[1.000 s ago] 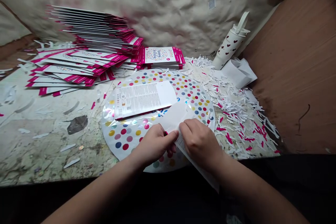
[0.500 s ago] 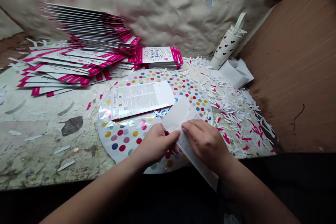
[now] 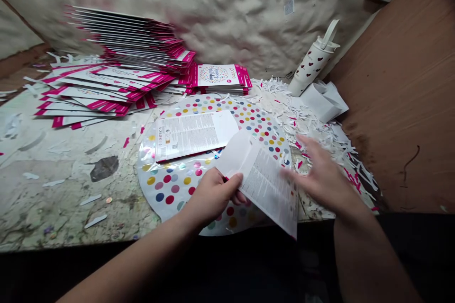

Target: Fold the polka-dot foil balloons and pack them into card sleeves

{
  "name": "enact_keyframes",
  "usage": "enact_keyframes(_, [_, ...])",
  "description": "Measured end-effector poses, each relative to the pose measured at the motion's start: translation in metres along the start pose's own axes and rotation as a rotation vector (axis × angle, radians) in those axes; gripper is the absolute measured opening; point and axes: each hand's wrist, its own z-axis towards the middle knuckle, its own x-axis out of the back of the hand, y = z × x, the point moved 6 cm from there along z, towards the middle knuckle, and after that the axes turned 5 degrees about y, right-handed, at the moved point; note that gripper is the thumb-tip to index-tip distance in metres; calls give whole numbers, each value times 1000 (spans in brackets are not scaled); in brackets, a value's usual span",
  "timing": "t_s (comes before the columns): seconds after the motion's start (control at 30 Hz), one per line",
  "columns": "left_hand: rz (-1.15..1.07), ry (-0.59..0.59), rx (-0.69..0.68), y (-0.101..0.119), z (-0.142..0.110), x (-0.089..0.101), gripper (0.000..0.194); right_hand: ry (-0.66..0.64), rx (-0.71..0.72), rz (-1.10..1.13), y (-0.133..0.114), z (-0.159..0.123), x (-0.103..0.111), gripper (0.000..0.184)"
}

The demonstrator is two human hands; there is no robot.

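Observation:
My left hand pinches the near left edge of a white printed paper packet, whose blank flap points away from me. My right hand hangs just right of the packet, blurred, with its fingers spread and nothing in it. Beneath both lies a round flat foil balloon covered in coloured dots. A second printed packet rests on the balloon, its text side up and its blank end toward the right.
Pink-and-white packets stand in a tall fanned stack at the back left, beside a smaller pile. White and pink paper strips litter the right side. A heart-patterned tumbler leans near the wall beside curled white paper.
My right hand has let go of the packet and moved to the right, its fingers opening. The packet has turned to show more of its printed face. My left hand keeps its hold.

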Motion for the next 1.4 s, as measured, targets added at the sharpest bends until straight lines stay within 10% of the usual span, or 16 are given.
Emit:
enact_keyframes(0.1, [24,-27,-213,20,-4,-3,33,6,284,194,-57,-14,6,59])
enact_keyframes(0.27, [443,419,-880,68,-17,50,79,301,375,426,-60,-11,21,46])
enact_keyframes(0.37, [727,196,-976,51,-13,56,37,270,435,424,-54,-16,3,41])
enact_keyframes(0.6, [1089,-106,-918,-36,-22,33,29,-21,562,278,-84,-74,-55,28])
enact_keyframes(0.9, [1159,72,-424,-12,23,36,21,-311,35,384,-56,-27,-70,9])
enact_keyframes(1.03, [1154,-7,-384,-7,34,40,16,-339,287,252,-69,-27,-71,30])
enact_keyframes(1.17, [1206,205,-585,14,15,44,23,-406,446,42,-84,-37,-76,48])
enact_keyframes(1.4, [27,-90,134,-36,-7,26,32,-34,567,-46,-109,-34,-39,31])
